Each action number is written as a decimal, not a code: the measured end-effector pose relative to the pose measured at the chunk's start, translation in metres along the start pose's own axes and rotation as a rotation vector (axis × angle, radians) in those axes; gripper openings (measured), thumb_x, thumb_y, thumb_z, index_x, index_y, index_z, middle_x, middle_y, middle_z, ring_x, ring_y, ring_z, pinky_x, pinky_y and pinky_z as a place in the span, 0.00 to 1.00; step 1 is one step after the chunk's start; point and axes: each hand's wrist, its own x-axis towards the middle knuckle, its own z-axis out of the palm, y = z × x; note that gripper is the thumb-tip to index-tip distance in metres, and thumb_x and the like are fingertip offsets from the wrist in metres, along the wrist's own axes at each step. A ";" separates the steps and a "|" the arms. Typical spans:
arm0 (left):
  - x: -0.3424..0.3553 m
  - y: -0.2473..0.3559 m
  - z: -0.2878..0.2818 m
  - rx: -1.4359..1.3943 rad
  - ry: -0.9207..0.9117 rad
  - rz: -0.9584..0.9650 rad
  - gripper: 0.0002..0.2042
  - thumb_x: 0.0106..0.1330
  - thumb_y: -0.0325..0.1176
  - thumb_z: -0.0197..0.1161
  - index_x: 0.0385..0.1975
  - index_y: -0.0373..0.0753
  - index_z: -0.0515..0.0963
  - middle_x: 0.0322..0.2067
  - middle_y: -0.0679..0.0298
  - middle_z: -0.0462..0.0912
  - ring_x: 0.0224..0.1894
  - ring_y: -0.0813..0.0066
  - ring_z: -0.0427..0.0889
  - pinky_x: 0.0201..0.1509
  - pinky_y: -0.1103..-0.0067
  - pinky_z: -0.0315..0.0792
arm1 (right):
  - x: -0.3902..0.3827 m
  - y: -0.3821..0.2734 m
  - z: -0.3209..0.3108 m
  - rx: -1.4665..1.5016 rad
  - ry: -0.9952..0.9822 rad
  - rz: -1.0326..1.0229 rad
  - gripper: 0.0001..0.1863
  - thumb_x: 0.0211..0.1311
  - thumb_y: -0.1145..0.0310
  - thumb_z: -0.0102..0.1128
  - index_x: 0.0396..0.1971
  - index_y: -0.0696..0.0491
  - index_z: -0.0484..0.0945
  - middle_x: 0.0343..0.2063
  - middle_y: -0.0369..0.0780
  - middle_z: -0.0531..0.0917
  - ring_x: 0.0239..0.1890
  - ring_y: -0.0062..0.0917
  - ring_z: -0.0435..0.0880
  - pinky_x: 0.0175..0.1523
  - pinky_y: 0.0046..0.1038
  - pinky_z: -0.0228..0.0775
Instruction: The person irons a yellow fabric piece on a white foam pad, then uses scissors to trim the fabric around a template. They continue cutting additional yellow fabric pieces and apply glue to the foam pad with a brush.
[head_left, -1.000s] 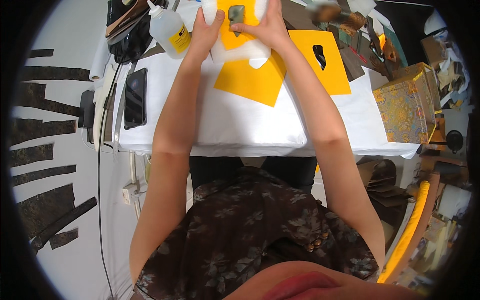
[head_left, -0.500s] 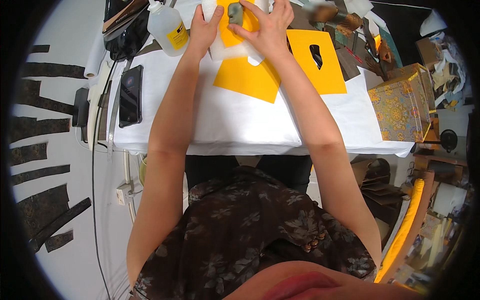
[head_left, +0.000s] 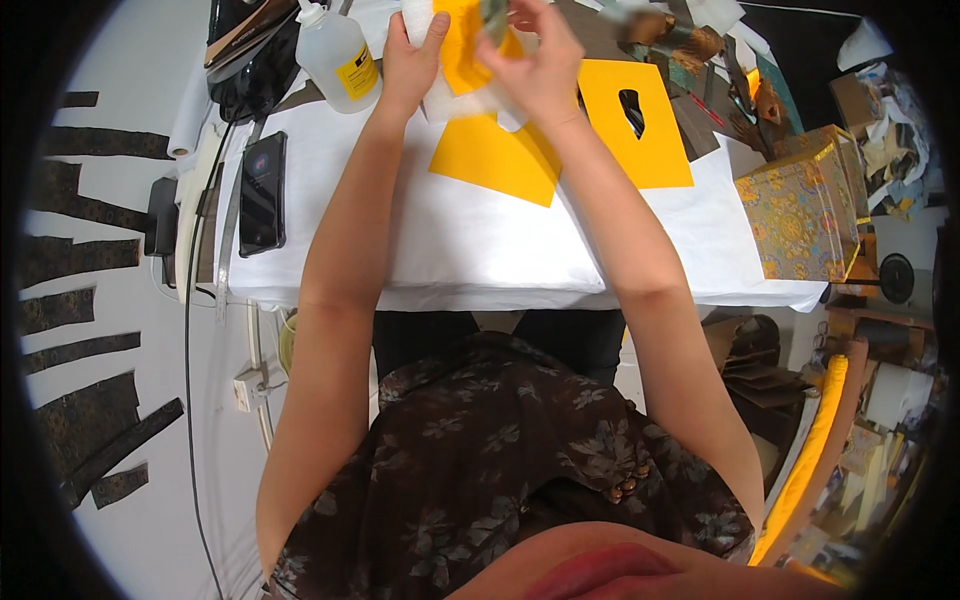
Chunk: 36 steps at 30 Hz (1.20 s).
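Observation:
At the top middle of the table, my left hand (head_left: 412, 68) grips the left side of a white foam block (head_left: 452, 106), its thumb along the edge. Yellow sheet material (head_left: 458, 50) covers the upper face of the block. A small grey-green carved piece (head_left: 493, 16) is tilted above the yellow face, between the fingers of my right hand (head_left: 545, 68). Motion blurs those fingertips, and the top of the picture cuts off part of the block. Beneath my hands lies a loose yellow sheet (head_left: 495, 160).
Another yellow sheet (head_left: 640, 150) with a cut-out hole lies to the right. On the left stand a clear squeeze bottle (head_left: 325, 60) and a black phone (head_left: 262, 195). A brocade-covered box (head_left: 800, 215) sits at the table's right edge. Dark fabric strips (head_left: 105, 142) hang farther left.
My right hand has raised and tilted the carved piece off the yellow face, shifting slightly right. My left hand keeps its grip on the block.

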 end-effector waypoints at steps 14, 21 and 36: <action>0.000 0.007 -0.004 0.014 0.142 -0.092 0.25 0.69 0.50 0.62 0.55 0.36 0.69 0.48 0.58 0.81 0.48 0.70 0.81 0.50 0.76 0.75 | -0.039 -0.015 -0.076 -0.601 -0.532 0.184 0.26 0.40 0.61 0.73 0.41 0.59 0.81 0.33 0.48 0.84 0.35 0.40 0.85 0.43 0.37 0.79; -0.004 0.020 -0.003 0.022 0.117 -0.110 0.25 0.69 0.51 0.61 0.54 0.36 0.70 0.49 0.57 0.81 0.49 0.70 0.81 0.51 0.75 0.75 | -0.051 -0.015 -0.073 -0.624 -0.552 0.178 0.23 0.47 0.62 0.72 0.42 0.59 0.81 0.38 0.47 0.82 0.39 0.40 0.84 0.44 0.37 0.78; -0.007 0.017 -0.002 0.003 0.098 -0.093 0.24 0.69 0.49 0.62 0.55 0.37 0.70 0.49 0.57 0.81 0.48 0.69 0.81 0.49 0.76 0.76 | 0.006 -0.007 -0.012 -0.290 -0.195 0.104 0.40 0.48 0.62 0.73 0.61 0.59 0.64 0.49 0.52 0.74 0.54 0.45 0.73 0.60 0.41 0.66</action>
